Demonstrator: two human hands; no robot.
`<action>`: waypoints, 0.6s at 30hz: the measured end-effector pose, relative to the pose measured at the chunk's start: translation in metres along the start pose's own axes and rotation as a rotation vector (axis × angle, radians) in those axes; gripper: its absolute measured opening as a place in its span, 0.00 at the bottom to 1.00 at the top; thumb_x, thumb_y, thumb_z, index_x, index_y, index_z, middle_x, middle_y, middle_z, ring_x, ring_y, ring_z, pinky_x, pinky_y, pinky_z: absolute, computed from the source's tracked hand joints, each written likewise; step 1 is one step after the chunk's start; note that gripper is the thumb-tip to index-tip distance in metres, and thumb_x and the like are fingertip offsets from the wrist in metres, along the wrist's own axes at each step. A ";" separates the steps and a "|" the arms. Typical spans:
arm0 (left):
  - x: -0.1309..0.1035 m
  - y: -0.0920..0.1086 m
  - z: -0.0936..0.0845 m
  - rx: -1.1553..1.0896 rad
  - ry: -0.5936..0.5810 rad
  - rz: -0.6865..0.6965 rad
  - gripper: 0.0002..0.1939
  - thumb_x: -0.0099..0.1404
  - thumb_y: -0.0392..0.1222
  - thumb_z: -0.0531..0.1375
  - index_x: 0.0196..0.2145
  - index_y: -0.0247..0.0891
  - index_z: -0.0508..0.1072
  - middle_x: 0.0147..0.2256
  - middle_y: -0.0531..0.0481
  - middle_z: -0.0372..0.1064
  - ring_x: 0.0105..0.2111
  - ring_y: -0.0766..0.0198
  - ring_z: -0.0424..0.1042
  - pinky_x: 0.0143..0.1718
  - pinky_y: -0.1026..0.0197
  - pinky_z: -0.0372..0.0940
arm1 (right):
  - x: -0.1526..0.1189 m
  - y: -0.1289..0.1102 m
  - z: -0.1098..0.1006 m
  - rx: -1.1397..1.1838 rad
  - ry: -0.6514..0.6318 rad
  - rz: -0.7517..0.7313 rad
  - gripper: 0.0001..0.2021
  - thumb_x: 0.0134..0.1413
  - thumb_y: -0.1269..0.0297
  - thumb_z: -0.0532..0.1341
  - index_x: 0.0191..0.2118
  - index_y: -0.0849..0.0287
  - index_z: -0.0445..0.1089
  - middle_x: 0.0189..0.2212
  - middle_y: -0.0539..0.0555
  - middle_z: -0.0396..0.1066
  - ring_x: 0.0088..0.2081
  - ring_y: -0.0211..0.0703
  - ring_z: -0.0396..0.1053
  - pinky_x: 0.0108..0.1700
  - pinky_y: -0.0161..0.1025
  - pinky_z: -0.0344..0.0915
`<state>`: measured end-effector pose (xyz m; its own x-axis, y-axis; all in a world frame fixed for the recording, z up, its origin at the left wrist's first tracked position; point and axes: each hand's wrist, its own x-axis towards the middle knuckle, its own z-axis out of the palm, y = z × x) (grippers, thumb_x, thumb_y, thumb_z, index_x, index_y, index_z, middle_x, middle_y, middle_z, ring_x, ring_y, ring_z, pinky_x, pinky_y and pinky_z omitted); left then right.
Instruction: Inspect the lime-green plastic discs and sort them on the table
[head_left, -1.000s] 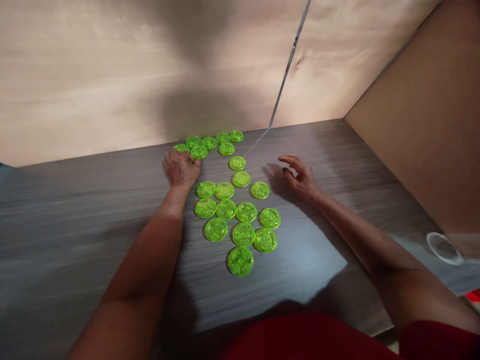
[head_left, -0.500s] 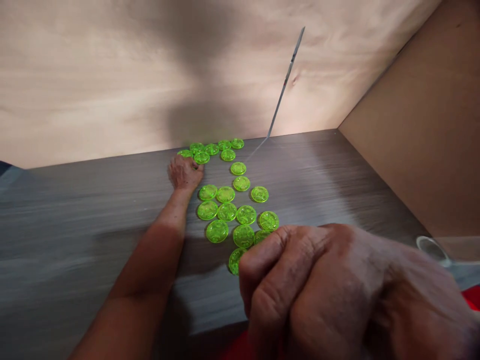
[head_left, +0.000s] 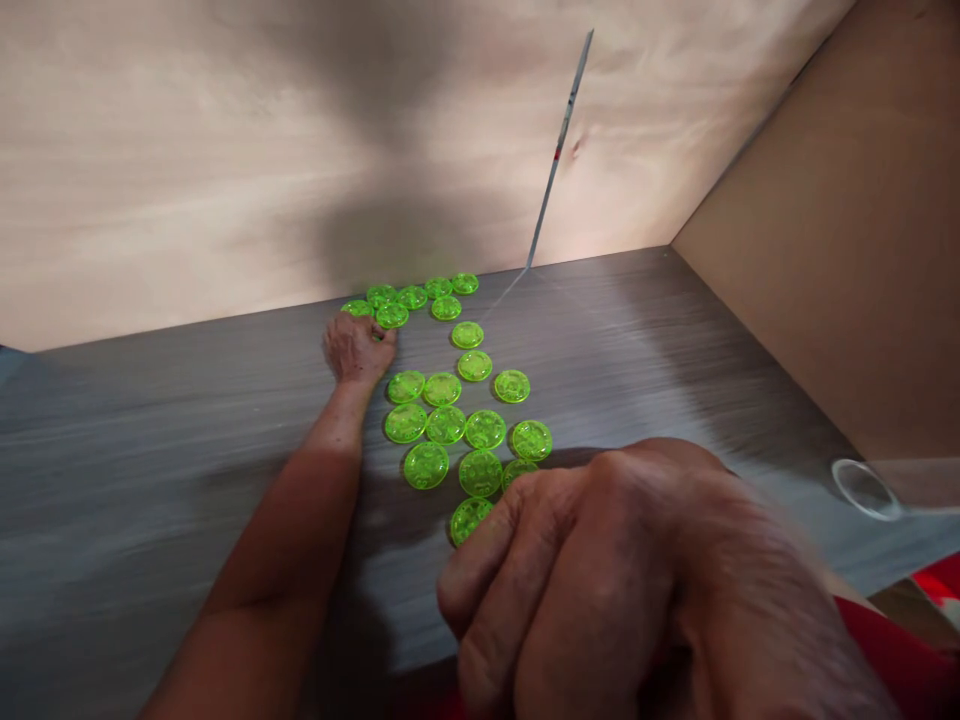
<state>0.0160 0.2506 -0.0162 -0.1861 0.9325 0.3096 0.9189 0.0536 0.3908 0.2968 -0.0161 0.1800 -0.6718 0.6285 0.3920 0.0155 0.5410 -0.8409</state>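
Several translucent green discs lie flat on the grey wood-patterned table, some touching and some apart. At the far end of the discs, my left hand rests with curled fingers beside the back group, touching a disc; a bit of green shows at its fingertips. Large in the foreground, my right hand is closed, with its knuckles up and its fingertips hidden. It partly covers the nearest discs, and what it holds, if anything, cannot be seen.
A pale wooden panel stands behind the table, and another panel is on the right. A thin strip slants up at the back edge. A clear round-rimmed container lies at the right.
My right hand has shifted left and its wrist has turned. My left hand keeps its place by the back discs. The whole view has moved slightly.
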 end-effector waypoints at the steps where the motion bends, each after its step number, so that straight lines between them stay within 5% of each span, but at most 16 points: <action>1: 0.000 0.000 0.000 -0.002 -0.004 -0.001 0.10 0.69 0.48 0.61 0.35 0.42 0.80 0.52 0.31 0.77 0.64 0.32 0.73 0.67 0.34 0.68 | -0.001 -0.002 -0.002 0.045 0.005 0.037 0.15 0.48 0.42 0.76 0.44 0.26 0.85 0.31 0.45 0.86 0.40 0.65 0.87 0.29 0.61 0.85; 10: -0.001 0.001 -0.002 -0.008 -0.007 -0.009 0.09 0.70 0.46 0.63 0.35 0.39 0.77 0.53 0.29 0.77 0.64 0.32 0.73 0.68 0.34 0.68 | 0.000 -0.012 -0.009 0.071 0.030 0.064 0.14 0.45 0.41 0.77 0.41 0.30 0.87 0.29 0.50 0.86 0.36 0.70 0.86 0.22 0.61 0.80; 18: -0.003 0.007 -0.009 -0.004 -0.032 -0.026 0.07 0.70 0.44 0.64 0.35 0.39 0.77 0.54 0.28 0.78 0.64 0.32 0.74 0.69 0.35 0.67 | -0.005 -0.021 0.021 -0.054 0.201 0.143 0.12 0.42 0.45 0.80 0.35 0.34 0.86 0.34 0.50 0.87 0.33 0.63 0.84 0.24 0.60 0.82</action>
<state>0.0199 0.2455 -0.0069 -0.1988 0.9416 0.2717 0.9123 0.0766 0.4022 0.2840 -0.0423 0.1879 -0.4996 0.7964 0.3409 0.1428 0.4638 -0.8743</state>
